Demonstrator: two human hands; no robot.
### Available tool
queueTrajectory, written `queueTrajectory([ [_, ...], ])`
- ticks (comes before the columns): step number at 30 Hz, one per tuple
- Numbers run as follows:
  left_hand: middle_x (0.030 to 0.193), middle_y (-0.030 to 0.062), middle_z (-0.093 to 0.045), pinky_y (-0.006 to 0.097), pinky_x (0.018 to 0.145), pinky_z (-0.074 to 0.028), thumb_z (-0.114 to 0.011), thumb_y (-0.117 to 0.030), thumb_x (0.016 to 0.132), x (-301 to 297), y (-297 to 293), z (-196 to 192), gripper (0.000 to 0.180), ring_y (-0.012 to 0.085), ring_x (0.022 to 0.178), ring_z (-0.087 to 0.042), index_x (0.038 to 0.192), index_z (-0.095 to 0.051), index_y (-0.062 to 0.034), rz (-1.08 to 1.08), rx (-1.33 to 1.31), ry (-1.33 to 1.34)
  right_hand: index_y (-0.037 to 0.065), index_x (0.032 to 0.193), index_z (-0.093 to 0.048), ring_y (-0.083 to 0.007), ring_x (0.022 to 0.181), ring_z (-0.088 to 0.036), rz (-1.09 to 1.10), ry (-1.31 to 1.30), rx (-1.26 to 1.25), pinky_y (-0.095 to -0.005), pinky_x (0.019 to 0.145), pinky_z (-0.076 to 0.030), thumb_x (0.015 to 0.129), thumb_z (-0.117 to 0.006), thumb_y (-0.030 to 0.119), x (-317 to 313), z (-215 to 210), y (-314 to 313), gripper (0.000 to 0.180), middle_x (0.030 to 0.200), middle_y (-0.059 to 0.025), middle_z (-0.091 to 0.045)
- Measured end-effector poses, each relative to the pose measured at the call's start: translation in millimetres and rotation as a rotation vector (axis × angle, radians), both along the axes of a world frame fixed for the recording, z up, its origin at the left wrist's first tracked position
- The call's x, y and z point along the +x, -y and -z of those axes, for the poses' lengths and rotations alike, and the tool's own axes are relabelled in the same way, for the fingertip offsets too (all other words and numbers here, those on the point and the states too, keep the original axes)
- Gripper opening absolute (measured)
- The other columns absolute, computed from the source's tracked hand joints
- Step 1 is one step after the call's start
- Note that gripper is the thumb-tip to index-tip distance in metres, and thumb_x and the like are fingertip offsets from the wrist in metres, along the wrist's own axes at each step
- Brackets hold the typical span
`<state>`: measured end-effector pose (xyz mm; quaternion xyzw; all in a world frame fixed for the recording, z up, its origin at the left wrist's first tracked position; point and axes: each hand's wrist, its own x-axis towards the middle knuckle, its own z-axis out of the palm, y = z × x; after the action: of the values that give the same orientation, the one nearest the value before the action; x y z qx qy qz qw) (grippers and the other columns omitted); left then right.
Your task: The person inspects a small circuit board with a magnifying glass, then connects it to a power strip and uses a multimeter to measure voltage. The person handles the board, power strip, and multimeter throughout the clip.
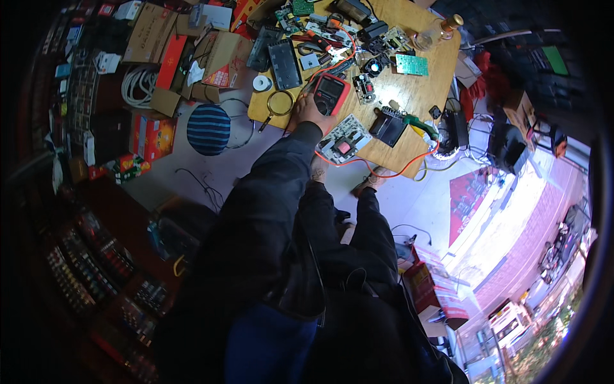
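Dark lettering on brown cardboard box [150,33], print on red-orange box [153,136]; red-rimmed multimeter [331,91] markings too small to read

Left arm [276,171] outstretched; left hand [307,114] curled

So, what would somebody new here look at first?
Probably the bright red meter, touched by the left hand over the left half of the wooden table. Next might come the round striped stool left of the table, then the magnifying glass near the table's left end.
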<state>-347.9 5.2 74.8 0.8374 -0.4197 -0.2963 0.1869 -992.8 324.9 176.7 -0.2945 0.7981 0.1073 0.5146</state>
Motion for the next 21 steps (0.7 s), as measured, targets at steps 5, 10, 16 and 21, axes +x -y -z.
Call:
queueTrajectory([
  [5, 0.114, 0.0054, -0.066, 0.035, 0.086, -0.054, -0.085, -0.01, 0.076, 53, -6, -37, 0.058, 0.0164, 0.101, -0.065, 0.125, -0.055, -0.0056, -0.147, -0.421, -0.923, 0.008, 0.113, -0.064, -0.032, 0.066, -0.07, 0.039, 0.07, -0.031, -0.044, 0.06, -0.056, 0.091, -0.067, 0.025, 63, 13, -48, 0.028, 0.079, -0.017, -0.069],
  [10, 0.109, 0.0024, -0.065, 0.035, 0.081, -0.056, -0.074, -0.015, 0.089, 97, -21, -117, 0.044, 0.0176, 0.101, -0.065, 0.129, -0.057, -0.0082, -0.411, -0.632, -1.173, 0.008, 0.112, -0.065, -0.0317, 0.067, -0.07, 0.073, 0.123, -0.092, -0.0441, 0.06, -0.056, 0.091, -0.067, 0.027, 111, 30, -64, 0.028, 0.078, -0.0168, -0.069],
  [16, 0.126, 0.0067, -0.066, 0.051, 0.096, -0.057, -0.075, -0.035, 0.09, 132, -39, -239, 0.054, 0.0285, 0.115, -0.065, 0.136, -0.058, -0.0124, -0.489, -0.801, -1.309, 0.008, 0.11, -0.065, -0.0314, 0.067, -0.07, 0.107, 0.154, -0.146, -0.0441, 0.061, -0.055, 0.091, -0.068, 0.029, 147, 44, -83, 0.028, 0.076, -0.0166, -0.069],
  [21, 0.139, 0.0133, -0.06, 0.066, 0.101, -0.052, -0.077, -0.043, 0.087, 140, -35, -337, 0.068, 0.0372, 0.126, -0.06, 0.142, -0.053, -0.0126, -0.448, -1.041, -1.271, 0.007, 0.108, -0.066, -0.0311, 0.067, -0.07, 0.107, 0.153, -0.168, -0.0441, 0.061, -0.055, 0.091, -0.068, 0.031, 160, 62, -112, 0.029, 0.076, -0.0164, -0.069],
])
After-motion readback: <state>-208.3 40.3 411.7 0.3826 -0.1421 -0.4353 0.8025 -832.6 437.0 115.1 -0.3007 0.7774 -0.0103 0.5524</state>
